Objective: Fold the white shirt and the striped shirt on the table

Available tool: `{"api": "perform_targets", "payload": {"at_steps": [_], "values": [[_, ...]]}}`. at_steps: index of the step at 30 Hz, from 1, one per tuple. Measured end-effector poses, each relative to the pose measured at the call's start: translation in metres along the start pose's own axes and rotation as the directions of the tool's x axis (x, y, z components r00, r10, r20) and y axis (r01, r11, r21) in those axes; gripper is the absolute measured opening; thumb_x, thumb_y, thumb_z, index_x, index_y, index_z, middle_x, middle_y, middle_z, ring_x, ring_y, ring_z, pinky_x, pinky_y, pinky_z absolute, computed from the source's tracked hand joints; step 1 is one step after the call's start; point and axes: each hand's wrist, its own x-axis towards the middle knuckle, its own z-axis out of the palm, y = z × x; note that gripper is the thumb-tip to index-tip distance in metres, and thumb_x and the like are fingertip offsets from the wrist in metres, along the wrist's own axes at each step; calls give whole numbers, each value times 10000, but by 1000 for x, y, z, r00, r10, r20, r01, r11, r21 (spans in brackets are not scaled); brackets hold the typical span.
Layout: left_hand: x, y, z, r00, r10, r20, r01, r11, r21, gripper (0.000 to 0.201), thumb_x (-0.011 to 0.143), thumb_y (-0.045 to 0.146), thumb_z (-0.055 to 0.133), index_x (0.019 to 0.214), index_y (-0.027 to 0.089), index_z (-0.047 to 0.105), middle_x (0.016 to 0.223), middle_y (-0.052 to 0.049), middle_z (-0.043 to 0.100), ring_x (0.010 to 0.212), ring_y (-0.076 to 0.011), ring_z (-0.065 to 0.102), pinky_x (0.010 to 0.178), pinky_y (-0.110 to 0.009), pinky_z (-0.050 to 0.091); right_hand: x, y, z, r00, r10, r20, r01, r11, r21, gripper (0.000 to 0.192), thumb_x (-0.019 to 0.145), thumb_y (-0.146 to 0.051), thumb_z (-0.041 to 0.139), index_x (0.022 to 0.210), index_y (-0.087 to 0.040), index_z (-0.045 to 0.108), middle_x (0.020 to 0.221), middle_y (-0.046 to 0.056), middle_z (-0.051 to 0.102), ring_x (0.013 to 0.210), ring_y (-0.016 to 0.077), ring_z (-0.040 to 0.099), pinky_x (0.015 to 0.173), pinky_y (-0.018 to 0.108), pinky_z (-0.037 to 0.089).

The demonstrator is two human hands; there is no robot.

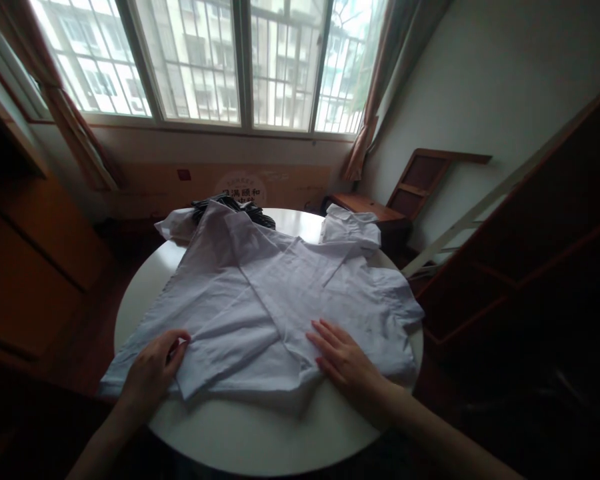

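Observation:
A white short-sleeved shirt [325,273] lies spread over a round white table [270,433], creased, with one part folded over towards its middle. The fingers of my left hand [155,363] pinch the edge of the shirt at the near left. Flat on the shirt at the near right rests my right hand [343,353], its fingers stretched out. One sleeve [397,293] of the shirt reaches the table's right edge.
At the table's far side lie a dark striped bundle [260,215] and a folded white garment [353,227]. A wooden chair [415,183] stands beyond, at the right. A long cardboard box [155,183] sits under the window. Wooden cabinets [25,267] flank the left.

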Motion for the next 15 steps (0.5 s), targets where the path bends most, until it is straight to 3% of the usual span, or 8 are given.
{"api": "perform_targets", "payload": {"at_steps": [2, 4, 6, 8, 11, 15], "values": [[1, 1, -2, 999, 38, -18, -37, 998, 44, 216, 764, 349, 428, 816, 197, 573, 680, -14, 581, 632, -164, 568, 593, -263, 445, -13, 5, -6, 998, 66, -2, -66, 998, -2, 455, 859, -377, 385, 1284, -215, 404, 1379, 86, 329, 1281, 233, 258, 1019, 441, 275], [1, 8, -3, 989, 100, -104, -86, 988, 132, 207, 754, 340, 438, 791, 189, 574, 714, -34, 580, 680, -190, 561, 639, -306, 442, -24, 12, -10, 993, 120, -1, -120, 993, 7, 472, 851, -416, 388, 1275, -210, 419, 1376, 95, 333, 1277, 236, 267, 1019, 444, 274], [-1, 26, -3, 961, 175, -215, -132, 971, 197, 181, 750, 322, 452, 759, 183, 568, 770, -57, 584, 752, -219, 553, 701, -356, 430, -32, 18, -12, 990, 143, -4, -143, 990, 18, 462, 853, -427, 378, 1260, -216, 439, 1371, 93, 343, 1274, 231, 276, 1017, 442, 278], [-7, 56, 0, 939, 236, -249, -205, 968, 146, 146, 758, 294, 463, 738, 182, 554, 791, -60, 587, 774, -213, 551, 723, -363, 432, -37, 20, -13, 991, 136, -18, -136, 990, 25, 448, 855, -421, 377, 1254, -226, 446, 1365, 84, 354, 1272, 227, 280, 1015, 445, 280], [-18, 111, 12, 940, 336, -62, -341, 931, -128, 114, 785, 258, 467, 828, 184, 542, 766, -35, 591, 723, -156, 565, 664, -281, 464, -38, 19, -12, 990, 133, -49, -132, 991, 17, 447, 853, -415, 385, 1257, -231, 439, 1361, 79, 362, 1270, 230, 284, 1009, 459, 286], [-29, 167, 35, 909, 395, 129, -331, 876, -351, 303, 793, 264, 491, 1086, 190, 483, 833, -42, 612, 747, -148, 585, 669, -274, 488, -37, 16, -11, 989, 131, -74, -132, 991, 4, 442, 848, -414, 395, 1249, -235, 448, 1349, 80, 381, 1260, 234, 304, 993, 468, 308]]}}
